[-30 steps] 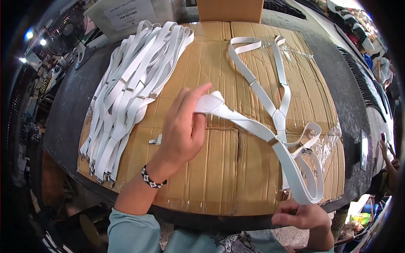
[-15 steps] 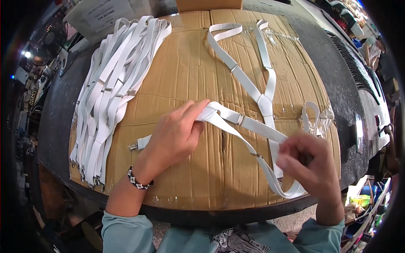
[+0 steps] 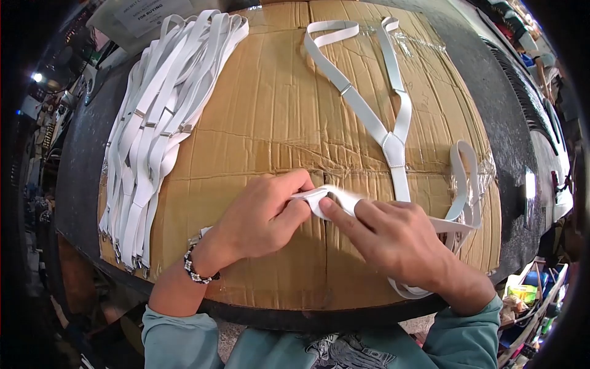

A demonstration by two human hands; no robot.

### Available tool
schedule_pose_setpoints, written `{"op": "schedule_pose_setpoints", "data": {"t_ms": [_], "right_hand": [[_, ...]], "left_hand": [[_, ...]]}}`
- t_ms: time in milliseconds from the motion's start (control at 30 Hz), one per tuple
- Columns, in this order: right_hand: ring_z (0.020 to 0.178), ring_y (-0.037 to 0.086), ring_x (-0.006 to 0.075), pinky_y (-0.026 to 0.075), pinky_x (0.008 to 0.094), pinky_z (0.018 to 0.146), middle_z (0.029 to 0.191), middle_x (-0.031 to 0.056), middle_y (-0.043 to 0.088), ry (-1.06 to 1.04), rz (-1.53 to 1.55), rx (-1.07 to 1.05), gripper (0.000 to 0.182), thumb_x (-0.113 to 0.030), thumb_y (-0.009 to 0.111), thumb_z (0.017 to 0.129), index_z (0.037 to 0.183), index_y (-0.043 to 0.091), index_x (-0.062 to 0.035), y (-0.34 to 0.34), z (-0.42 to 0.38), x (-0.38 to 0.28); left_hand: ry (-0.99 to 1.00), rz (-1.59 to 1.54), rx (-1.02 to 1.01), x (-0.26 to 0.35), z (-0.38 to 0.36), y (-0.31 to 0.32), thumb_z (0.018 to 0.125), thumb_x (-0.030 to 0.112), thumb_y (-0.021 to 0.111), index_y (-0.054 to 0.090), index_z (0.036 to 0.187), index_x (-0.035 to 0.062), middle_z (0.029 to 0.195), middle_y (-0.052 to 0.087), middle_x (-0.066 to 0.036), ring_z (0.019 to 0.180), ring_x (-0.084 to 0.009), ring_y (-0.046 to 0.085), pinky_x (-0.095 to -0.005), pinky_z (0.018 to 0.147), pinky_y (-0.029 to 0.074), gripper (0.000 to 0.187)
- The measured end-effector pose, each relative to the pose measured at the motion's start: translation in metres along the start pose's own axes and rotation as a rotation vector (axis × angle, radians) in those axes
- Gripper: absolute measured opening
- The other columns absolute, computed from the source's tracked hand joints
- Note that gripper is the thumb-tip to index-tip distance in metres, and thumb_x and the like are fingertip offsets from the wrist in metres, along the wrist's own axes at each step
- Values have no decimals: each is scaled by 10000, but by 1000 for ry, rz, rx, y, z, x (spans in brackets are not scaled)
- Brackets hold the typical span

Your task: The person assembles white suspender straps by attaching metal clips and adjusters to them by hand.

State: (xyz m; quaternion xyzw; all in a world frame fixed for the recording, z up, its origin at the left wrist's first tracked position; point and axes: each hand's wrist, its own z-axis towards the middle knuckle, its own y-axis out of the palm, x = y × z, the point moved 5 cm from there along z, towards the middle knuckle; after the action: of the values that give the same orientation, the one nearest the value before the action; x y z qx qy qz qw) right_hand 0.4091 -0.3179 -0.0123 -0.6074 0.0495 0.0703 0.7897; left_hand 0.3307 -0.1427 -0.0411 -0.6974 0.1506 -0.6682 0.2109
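Observation:
White elastic suspenders (image 3: 339, 198) stretch between my two hands above the cardboard's lower middle. My left hand (image 3: 261, 212) pinches them near their leather-like joint, a bracelet on its wrist. Fingers of my right hand (image 3: 393, 237) are closed on the straps just beside it, and loops of the straps trail out to the right behind that hand. Another Y-shaped pair of white suspenders (image 3: 362, 111) lies flat on the cardboard beyond my hands. At the left is a thick pile of white suspenders (image 3: 163, 117) with metal clips at its near end.
A large cardboard sheet (image 3: 258, 141) covers much of the dark table (image 3: 77, 197). Behind the pile stands a pale bin (image 3: 117, 24) with a paper label. Part of another person (image 3: 544, 64) shows at the far upper right.
My right hand has moved left to meet my left hand, and now grips the straps. My left hand has come slightly lower. The straps' loops have shifted to the right.

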Motion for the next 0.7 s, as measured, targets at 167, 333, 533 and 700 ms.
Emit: {"op": "schedule_pose_setpoints", "data": {"t_ms": [167, 333, 533, 700], "right_hand": [[671, 630, 159, 551, 314, 564, 775, 24, 529, -14, -56, -77, 545, -122, 648, 820, 1336, 649, 53, -8, 2, -8], [657, 624, 151, 535, 303, 540, 732, 20, 516, -61, 21, 9, 469, -127, 660, 775, 1202, 694, 64, 1, -3, -8], [639, 626, 151, 521, 303, 507, 724, 27, 514, -52, 123, 59, 384, -137, 672, 748, 1071, 703, 67, 6, -3, -3], [575, 595, 151, 492, 305, 488, 707, 22, 552, -57, 203, -5, 388, -91, 766, 755, 1105, 704, 64, -1, -2, -1]], "left_hand": [[6, -56, -33, 12, 0, 4, 951, 253, 615, 611, 925, -8, 651, 545, -66, 578, -166, 518, -323, 551, 403, 262], [-34, 113, 20, 6, 0, 12, 1004, 328, 692, 638, 947, 8, 673, 620, -101, 584, -221, 629, -331, 537, 444, 329], [107, 337, 44, 10, -3, 20, 1001, 247, 708, 656, 961, 15, 717, 640, -152, 627, -349, 656, -393, 547, 493, 241], [265, 377, 67, 12, -5, 20, 933, 230, 775, 670, 990, 9, 785, 653, -127, 626, -327, 650, -404, 543, 495, 252]]}}
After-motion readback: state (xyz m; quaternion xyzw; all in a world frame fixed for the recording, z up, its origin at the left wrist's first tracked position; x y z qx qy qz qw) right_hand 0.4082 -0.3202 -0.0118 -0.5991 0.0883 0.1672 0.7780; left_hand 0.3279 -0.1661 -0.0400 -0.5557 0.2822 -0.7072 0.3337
